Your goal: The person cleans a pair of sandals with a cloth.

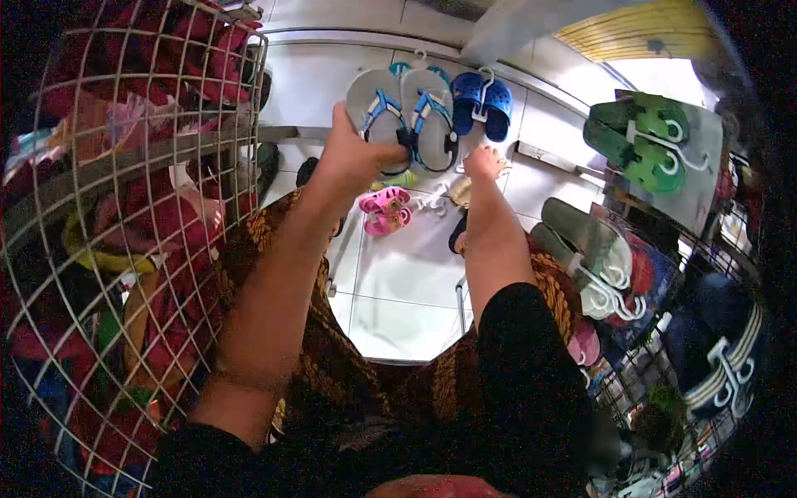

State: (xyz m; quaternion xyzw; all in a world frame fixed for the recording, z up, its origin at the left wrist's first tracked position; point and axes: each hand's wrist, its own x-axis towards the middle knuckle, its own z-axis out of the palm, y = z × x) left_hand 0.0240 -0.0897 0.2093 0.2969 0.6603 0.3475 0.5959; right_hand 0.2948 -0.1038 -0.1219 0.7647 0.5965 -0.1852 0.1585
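My left hand is closed on a pair of grey sandals with blue and white straps, its thumb across their lower end. A white hanger shows at their top, with a teal item partly hidden behind. My right hand has its fingers curled, just below a pair of blue clogs on a white hanger. What it grips is too small to make out. Beneath the hands, pink children's clogs lie on the floor, beside white hangers and a partly covered tan shoe.
On the left, a wire-mesh basket holds many red and pink items. Along the right hang green slippers, grey and white slippers and dark navy slippers. White tiles cover the floor between my knees.
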